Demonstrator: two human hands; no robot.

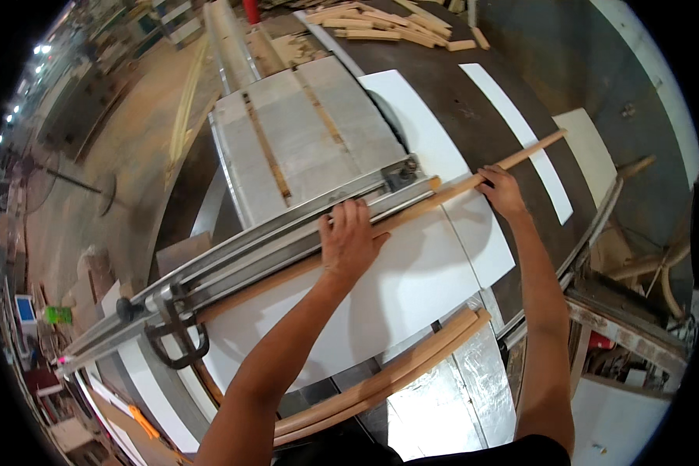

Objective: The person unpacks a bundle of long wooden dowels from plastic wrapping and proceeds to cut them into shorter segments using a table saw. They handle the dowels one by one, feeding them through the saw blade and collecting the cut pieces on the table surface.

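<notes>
A long wooden strip [532, 152] lies slantwise against a metal fence [245, 252] on a saw table. My left hand [351, 242] is closed over the fence, with its fingers on the metal and its thumb down by the strip. Farther right, my right hand [501, 191] pinches the strip between thumb and fingers, near its far right end. Under the strip is a white panel [287, 342]. The strip's left part runs along the fence toward a black clamp [163, 303].
Beyond the fence is a grey metal table [334, 101] with two slots. Loose wood pieces [388, 33] are heaped at the back. Two longer wooden pieces [380, 382] lie close to my body. A narrow white strip [524, 136] sits at right; an orange cutter [142, 423] lies lower left.
</notes>
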